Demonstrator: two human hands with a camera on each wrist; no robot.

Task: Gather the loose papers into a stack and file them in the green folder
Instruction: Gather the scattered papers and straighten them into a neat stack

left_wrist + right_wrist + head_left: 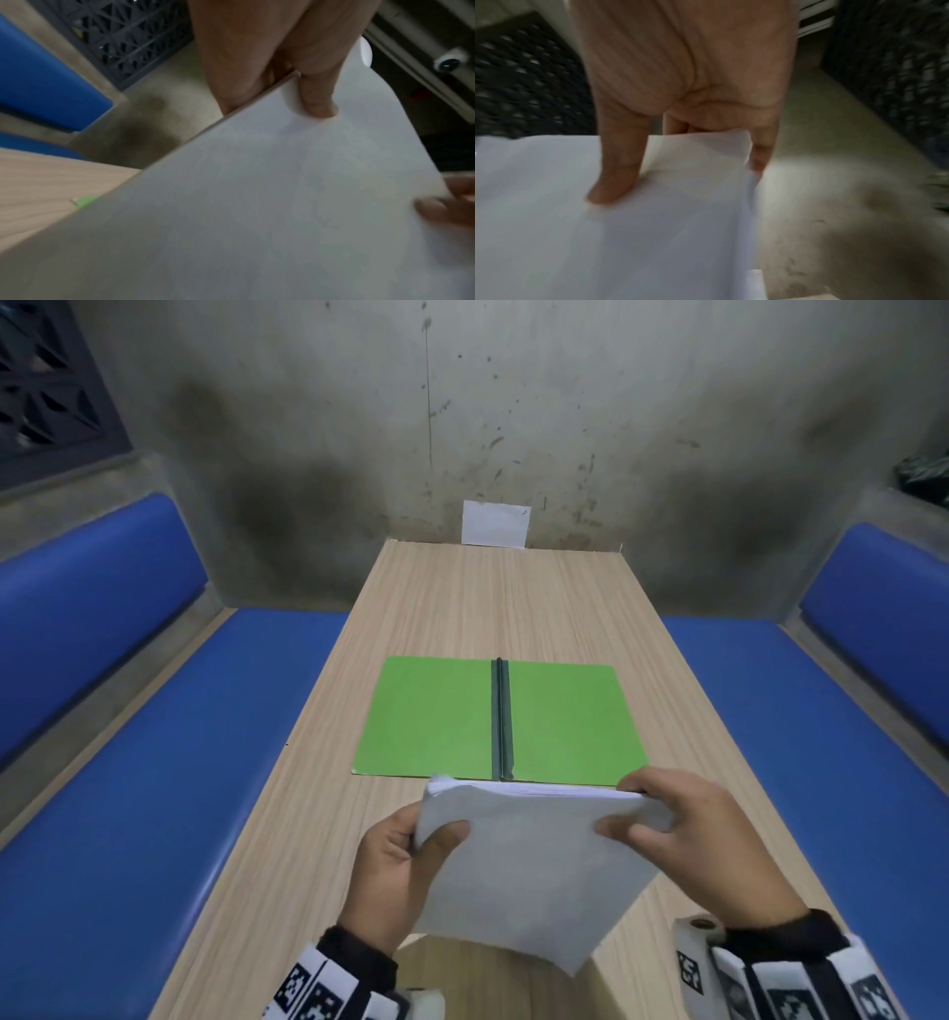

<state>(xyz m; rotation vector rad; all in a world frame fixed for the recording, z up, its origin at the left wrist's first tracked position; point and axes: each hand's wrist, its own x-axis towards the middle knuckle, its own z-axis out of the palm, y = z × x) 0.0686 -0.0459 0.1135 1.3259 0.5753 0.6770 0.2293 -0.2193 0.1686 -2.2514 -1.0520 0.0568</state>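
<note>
The green folder (431,716) lies open flat on the wooden table (462,608), its dark spine running down the middle. I hold a thick stack of white papers (529,870) tilted above the table's near end, just in front of the folder. My left hand (405,855) grips the stack's left edge, thumb on top. My right hand (683,829) pinches its far right corner, thumb on the top sheet. In the left wrist view the stack of papers (257,203) fills the frame and a sliver of the green folder (86,200) shows. The right wrist view shows my thumb pressed on the stack of papers (628,233).
A single white sheet (494,523) leans on the stained concrete wall at the table's far end. Blue padded benches (128,762) flank the table on both sides. A dark lattice grille (46,377) is at the upper left.
</note>
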